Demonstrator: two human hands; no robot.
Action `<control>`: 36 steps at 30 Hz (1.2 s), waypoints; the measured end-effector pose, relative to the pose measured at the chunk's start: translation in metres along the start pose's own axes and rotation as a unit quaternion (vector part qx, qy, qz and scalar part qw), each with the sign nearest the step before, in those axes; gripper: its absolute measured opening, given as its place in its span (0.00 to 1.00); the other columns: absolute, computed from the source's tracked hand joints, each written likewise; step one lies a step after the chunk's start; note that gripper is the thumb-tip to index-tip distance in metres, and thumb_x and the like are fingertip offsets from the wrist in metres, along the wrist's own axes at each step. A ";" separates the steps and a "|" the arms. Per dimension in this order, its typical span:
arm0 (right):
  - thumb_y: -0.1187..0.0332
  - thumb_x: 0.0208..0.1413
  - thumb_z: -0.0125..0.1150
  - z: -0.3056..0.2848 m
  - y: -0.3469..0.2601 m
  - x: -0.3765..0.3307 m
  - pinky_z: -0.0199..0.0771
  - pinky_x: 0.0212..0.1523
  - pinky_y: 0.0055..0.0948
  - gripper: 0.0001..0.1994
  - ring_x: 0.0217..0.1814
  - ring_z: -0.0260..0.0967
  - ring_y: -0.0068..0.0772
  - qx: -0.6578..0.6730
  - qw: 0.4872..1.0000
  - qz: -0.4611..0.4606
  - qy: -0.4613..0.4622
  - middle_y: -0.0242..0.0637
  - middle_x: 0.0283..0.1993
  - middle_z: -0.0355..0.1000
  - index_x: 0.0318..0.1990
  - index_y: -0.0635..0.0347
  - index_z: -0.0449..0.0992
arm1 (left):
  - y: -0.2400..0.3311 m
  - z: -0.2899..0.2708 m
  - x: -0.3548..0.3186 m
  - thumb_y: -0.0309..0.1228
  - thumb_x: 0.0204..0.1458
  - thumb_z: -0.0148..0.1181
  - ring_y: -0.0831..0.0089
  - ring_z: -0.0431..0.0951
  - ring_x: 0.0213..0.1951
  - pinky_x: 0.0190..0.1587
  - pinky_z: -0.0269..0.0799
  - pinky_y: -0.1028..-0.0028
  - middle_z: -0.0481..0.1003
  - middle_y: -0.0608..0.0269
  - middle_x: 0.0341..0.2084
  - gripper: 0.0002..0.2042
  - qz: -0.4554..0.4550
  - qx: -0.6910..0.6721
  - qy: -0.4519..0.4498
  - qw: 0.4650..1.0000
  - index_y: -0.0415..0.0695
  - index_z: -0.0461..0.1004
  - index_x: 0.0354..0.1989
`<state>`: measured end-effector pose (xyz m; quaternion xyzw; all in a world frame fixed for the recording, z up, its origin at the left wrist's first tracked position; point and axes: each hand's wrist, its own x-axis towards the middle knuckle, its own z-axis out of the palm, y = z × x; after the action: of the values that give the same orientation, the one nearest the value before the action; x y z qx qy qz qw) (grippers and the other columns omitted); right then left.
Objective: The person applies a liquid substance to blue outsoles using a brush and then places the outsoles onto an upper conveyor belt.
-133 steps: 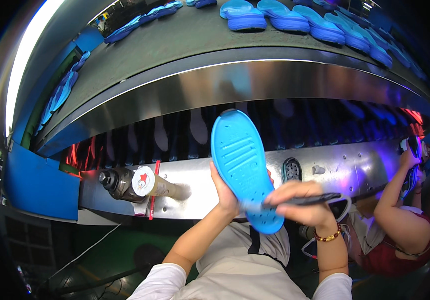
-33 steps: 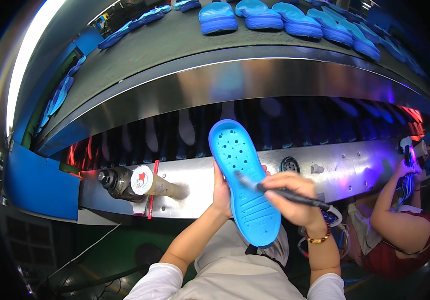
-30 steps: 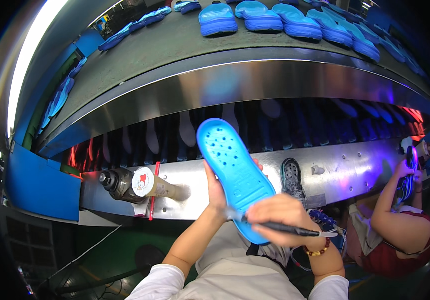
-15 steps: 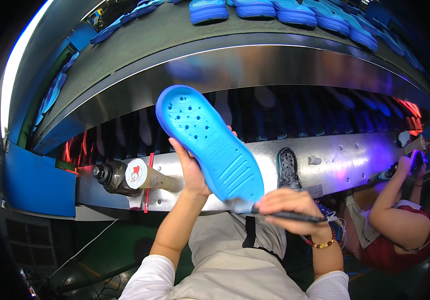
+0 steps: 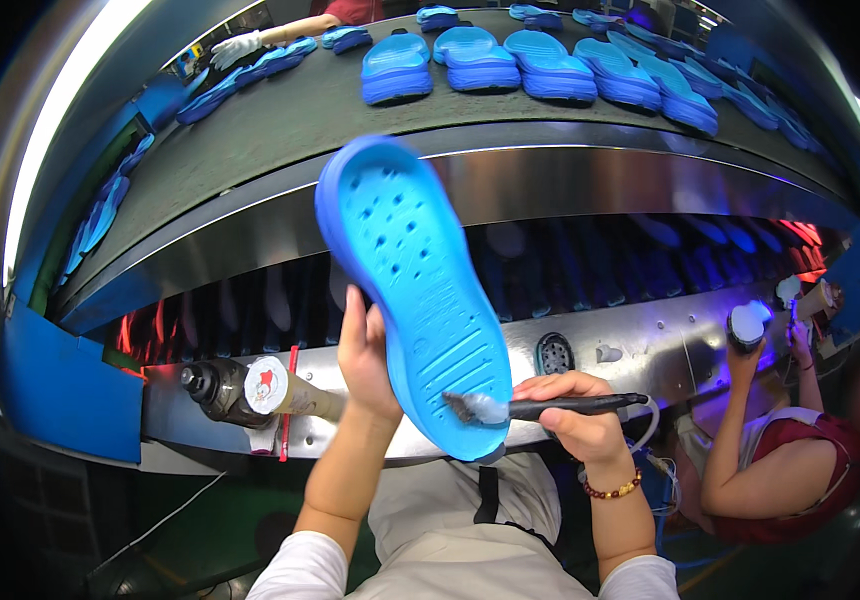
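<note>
In front of me a bright blue shoe sole (image 5: 430,290) is tilted up, its holed, ribbed inner face showing. My left hand (image 5: 368,360) grips its left edge, with part of the fingers hidden behind it. My right hand (image 5: 582,415) is closed round the black handle of a brush (image 5: 482,407). The bristles, with a whitish wrapped part behind them, touch the sole's near end, and a thin pale tube or cord trails from the handle's far end. A small dark perforated sole-like piece (image 5: 554,353) lies on the metal ledge just beyond my right hand.
Blue soles (image 5: 475,70) stand in rows on the dark conveyor belt (image 5: 280,130) beyond. At left on the metal ledge (image 5: 650,340) are a dark bottle (image 5: 218,390) and a pale cylinder (image 5: 295,392). A co-worker (image 5: 790,460) sits at right; a gloved hand (image 5: 237,48) reaches over the far belt.
The brush has moved from the sole's lower rim onto its inner face. The sole is tilted more upright. My view has shifted, showing more belt and a gloved hand at the far side.
</note>
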<state>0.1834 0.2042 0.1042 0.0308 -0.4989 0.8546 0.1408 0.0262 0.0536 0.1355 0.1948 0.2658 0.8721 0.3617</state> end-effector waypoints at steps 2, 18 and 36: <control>0.78 0.48 0.56 0.022 -0.002 -0.002 0.67 0.52 0.39 0.10 0.47 0.69 0.43 0.129 0.990 0.011 0.056 0.54 0.43 0.70 0.39 0.70 0.70 | -0.018 0.002 -0.025 0.69 0.44 0.34 0.51 0.63 0.55 0.56 0.56 0.45 0.57 0.45 0.57 0.47 0.007 0.014 0.010 1.000 0.41 0.44 0.63; 0.79 0.39 0.64 0.020 -0.038 0.011 0.72 0.44 0.30 0.10 0.39 0.73 0.38 -0.329 0.935 -0.102 -0.079 0.47 0.35 0.75 0.33 0.66 0.77 | -0.025 -0.011 -0.024 0.54 0.53 0.40 0.54 0.69 0.50 0.52 0.64 0.57 0.65 0.46 0.51 0.34 -0.037 -0.067 0.028 0.997 0.37 0.55 0.58; 0.76 0.43 0.62 0.020 -0.064 0.010 0.73 0.42 0.26 0.10 0.42 0.73 0.33 -0.480 0.801 -0.038 -0.355 0.37 0.39 0.75 0.37 0.57 0.77 | 0.002 -0.007 -0.016 0.45 0.52 0.51 0.62 0.72 0.45 0.43 0.71 0.67 0.68 0.47 0.47 0.28 -0.405 0.092 0.011 0.910 0.37 0.61 0.55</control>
<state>0.1894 0.2181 0.1700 0.2796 -0.8587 0.4291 -0.0169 0.0316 0.0384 0.1293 0.0937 0.4051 0.6246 0.6611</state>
